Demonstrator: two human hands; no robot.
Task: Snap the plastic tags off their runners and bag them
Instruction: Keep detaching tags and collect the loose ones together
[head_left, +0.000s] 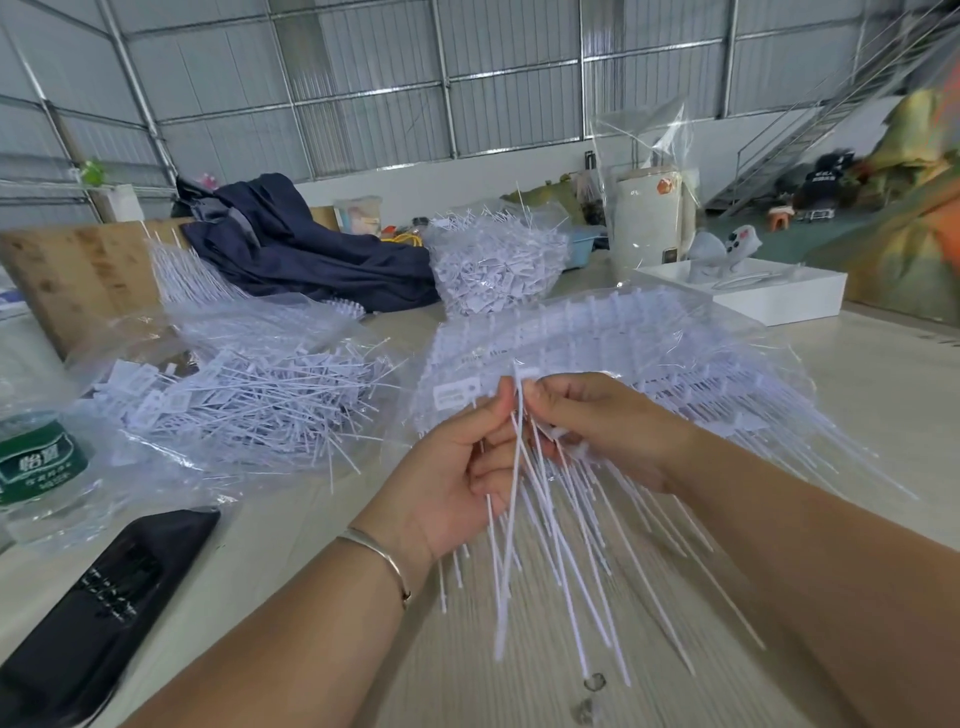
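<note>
Both hands, left and right, pinch a tag bundle over the table; loose tags already fill one bag, many runners remain.

The table runs the width of the room in front of the person. Both hands meet over its near middle, the left hand beside the right hand, with a bundle of tags between them, its tails fanning down toward the near edge. Just behind the hands lies a bag of runners. To the left of that sits an open bag of loose tags. Farther back, between the two, stands a full bag. A jacket lies behind the left bag. A bottle stands at the far left, a pouch in front of it. A box sits back right.
</note>
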